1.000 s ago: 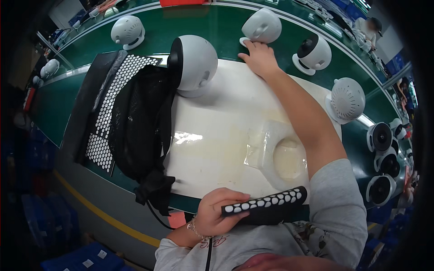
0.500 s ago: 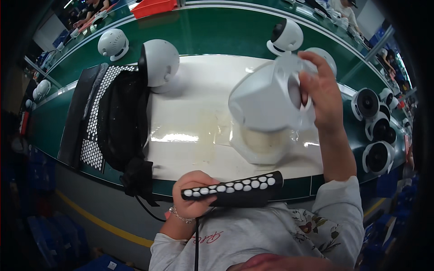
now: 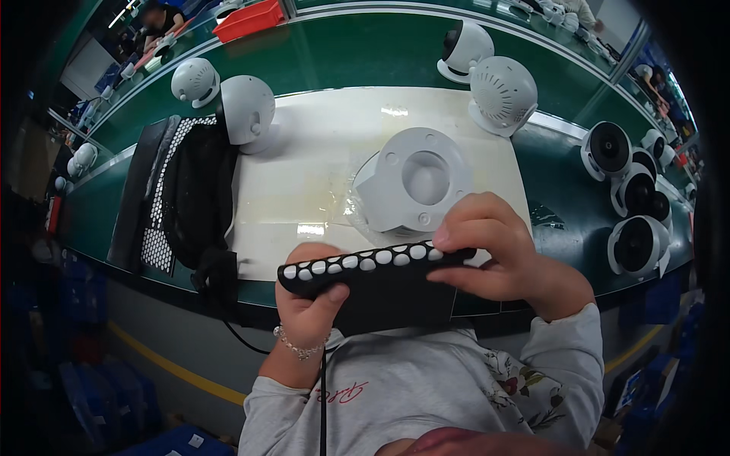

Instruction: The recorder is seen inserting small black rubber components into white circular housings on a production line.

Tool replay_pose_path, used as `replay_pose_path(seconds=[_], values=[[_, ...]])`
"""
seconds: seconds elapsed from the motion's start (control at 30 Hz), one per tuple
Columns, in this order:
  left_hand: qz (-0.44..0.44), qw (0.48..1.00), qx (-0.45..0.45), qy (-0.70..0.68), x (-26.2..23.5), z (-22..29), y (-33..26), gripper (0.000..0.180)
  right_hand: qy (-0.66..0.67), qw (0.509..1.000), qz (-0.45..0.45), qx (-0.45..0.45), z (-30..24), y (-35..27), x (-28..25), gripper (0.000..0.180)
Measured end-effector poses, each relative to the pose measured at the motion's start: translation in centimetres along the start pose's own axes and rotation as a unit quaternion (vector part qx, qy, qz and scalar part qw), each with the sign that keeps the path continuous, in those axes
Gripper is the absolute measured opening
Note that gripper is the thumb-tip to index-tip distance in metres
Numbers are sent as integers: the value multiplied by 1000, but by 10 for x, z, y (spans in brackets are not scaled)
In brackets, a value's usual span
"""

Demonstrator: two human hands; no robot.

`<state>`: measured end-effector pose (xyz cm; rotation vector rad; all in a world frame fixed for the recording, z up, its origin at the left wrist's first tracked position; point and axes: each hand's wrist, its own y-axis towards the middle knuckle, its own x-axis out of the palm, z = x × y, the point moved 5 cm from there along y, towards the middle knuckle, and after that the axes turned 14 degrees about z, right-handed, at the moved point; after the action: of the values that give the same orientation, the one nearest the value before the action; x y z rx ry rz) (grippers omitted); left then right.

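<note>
My left hand (image 3: 306, 292) grips the left end of a black sheet of stick-on pads (image 3: 391, 296), bent so that a row of white round pads lies along its upper edge. At the sheet's right end, my right hand (image 3: 498, 251) has its thumb and fingers closed on the edge, by the last white pads. Just beyond the hands, a white round-headed device (image 3: 372, 194) rests upside down on the white work mat (image 3: 304, 182). Its flat base with a round recess and small round dimples faces up. The stand under it is mostly hidden.
On the left lie a black bag (image 3: 199, 186) and a sheet of white pads (image 3: 157, 228). Similar white devices stand at the back left (image 3: 247, 110), back right (image 3: 503, 91) and far right (image 3: 639, 245). A red tray (image 3: 249, 20) sits beyond the green bench (image 3: 357, 53).
My right hand has let go of the white device, now resting base up, and come down to the pad sheet's right end. My left hand has raised the sheet slightly.
</note>
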<state>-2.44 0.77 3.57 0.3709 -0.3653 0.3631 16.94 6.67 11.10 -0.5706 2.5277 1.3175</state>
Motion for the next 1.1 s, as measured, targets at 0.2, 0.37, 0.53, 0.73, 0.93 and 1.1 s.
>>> replay_pose_path(seconds=[0.2, 0.37, 0.53, 0.73, 0.93, 1.1], values=[[39, 996, -79, 17, 6, -3, -7, 28, 18, 997, -2, 75, 5, -7, -3, 30], [52, 998, -2, 41, 2, 0, -5, 22, 69, 970, 17, 232, 11, -4, -5, 20], [36, 997, 39, 60, 6, 8, -2, 17, 39, 995, -12, 96, 9, 0, -10, 18], [47, 994, 44, 92, 6, 5, -4, 15, -2, 1000, 17, 14, 6, 2, -11, 18], [32, 988, 52, 139, 10, 8, -4, 15, -54, 997, 26, -54, -6, 4, -5, 35], [-28, 977, 83, 192, 12, 5, -4, 15, -66, 996, -2, -55, -4, -2, 1, 51]])
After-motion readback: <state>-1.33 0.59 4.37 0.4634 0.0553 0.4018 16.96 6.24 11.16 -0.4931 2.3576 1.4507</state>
